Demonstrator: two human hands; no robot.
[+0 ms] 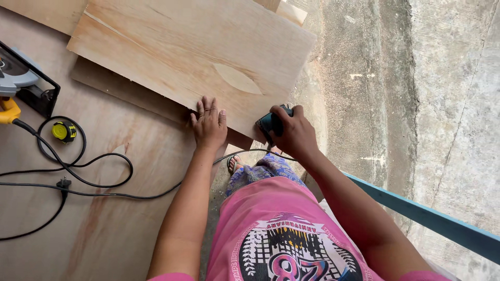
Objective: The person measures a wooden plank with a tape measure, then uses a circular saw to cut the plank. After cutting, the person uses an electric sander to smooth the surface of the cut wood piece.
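Note:
My left hand (209,126) lies flat, fingers spread, on the near edge of a pale plywood board (192,52) that rests tilted across darker sheets. My right hand (293,132) grips a small dark teal power tool (270,123) held against the board's near right corner. A black cord (156,195) runs from under that hand leftward across the lower sheet.
A yellow tape measure (64,131) sits inside a loop of black cable at the left. Part of a saw with a grey guard (15,78) shows at the far left edge. Bare concrete (406,93) lies to the right, with a blue-green rail (432,221) crossing it. My sandalled foot (235,164) shows below the board.

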